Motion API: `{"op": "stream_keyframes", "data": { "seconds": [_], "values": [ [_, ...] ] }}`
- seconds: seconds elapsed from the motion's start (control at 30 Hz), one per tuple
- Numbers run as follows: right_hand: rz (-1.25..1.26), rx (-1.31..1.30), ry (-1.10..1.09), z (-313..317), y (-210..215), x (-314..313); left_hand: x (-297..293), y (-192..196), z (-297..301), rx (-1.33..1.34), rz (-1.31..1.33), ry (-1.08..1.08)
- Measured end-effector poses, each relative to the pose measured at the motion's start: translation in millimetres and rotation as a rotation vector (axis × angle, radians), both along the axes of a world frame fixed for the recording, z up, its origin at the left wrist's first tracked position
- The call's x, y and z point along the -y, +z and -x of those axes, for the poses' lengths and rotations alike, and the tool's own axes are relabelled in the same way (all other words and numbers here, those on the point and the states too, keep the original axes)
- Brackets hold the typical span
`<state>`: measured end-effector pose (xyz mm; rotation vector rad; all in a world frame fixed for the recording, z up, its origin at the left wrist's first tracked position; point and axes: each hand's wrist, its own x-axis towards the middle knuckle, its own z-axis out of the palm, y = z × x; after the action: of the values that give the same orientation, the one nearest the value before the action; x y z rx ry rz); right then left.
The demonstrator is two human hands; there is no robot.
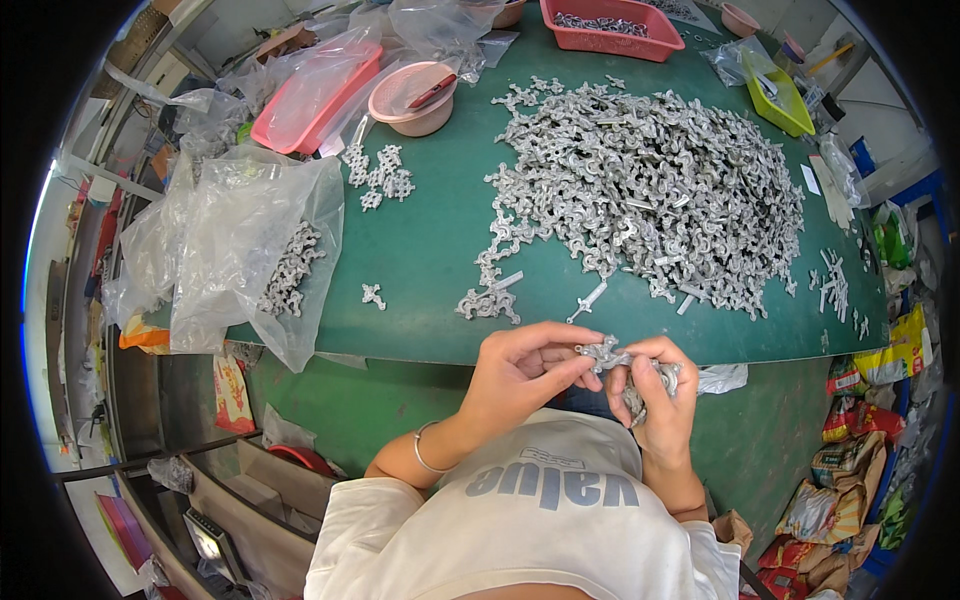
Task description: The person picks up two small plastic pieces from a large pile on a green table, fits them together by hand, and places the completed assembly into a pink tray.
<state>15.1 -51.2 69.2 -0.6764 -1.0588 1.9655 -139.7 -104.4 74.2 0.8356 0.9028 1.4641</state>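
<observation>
Just past the table's near edge, my two hands meet in front of my chest. My left hand [530,365] pinches a small silver-grey cast metal part [604,352] between thumb and fingertips. Several more of these metal parts [636,402] are closed in the fingers of my right hand [660,405], partly hidden by them. Beyond my hands a large heap of the same metal parts [650,190] covers the right half of the green table [420,270]. A smaller cluster [487,304] and a loose rod-like piece [590,300] lie between the heap and my left hand.
Clear plastic bags [235,240] with metal parts lie at the left. Behind them stand a red tray [320,95] and a pink bowl [413,100] with a red-handled tool. A pink tray [612,30] and a yellow-green basket [778,98] sit at the back. Sacks [840,480] line the right.
</observation>
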Motion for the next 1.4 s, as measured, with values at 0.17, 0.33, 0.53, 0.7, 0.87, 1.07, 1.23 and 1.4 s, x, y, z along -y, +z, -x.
{"op": "stream_keyframes", "data": {
  "seconds": [0.17,0.33,0.53,0.7,0.87,1.07,1.23,1.4],
  "values": [
    [-0.377,0.263,-0.170,-2.1,3.0,5.1,-0.3,-7.0,-0.5,0.037,-0.145,0.025],
    [-0.671,0.358,-0.206,-2.4,7.5,5.3,0.5,-6.3,0.1,0.096,-0.058,0.044],
    [-0.629,0.378,-0.227,-3.7,10.1,7.6,3.7,5.7,-1.8,0.137,-0.068,0.059],
    [-0.644,0.408,-0.236,-5.0,9.3,9.5,3.9,3.6,-2.4,0.130,-0.074,0.061],
    [-0.636,0.389,-0.246,-5.6,8.5,10.1,3.3,4.8,-2.6,0.125,-0.075,0.060],
    [-0.584,0.361,-0.224,-5.6,8.1,10.9,4.4,4.4,-2.1,0.124,-0.074,0.061],
    [-0.569,0.342,-0.222,-6.9,8.4,10.6,4.6,0.7,-3.3,0.130,-0.101,0.056],
    [-0.615,0.289,-0.225,-9.2,7.7,13.5,4.6,4.1,-3.7,0.156,-0.030,0.046]
  ]
}}
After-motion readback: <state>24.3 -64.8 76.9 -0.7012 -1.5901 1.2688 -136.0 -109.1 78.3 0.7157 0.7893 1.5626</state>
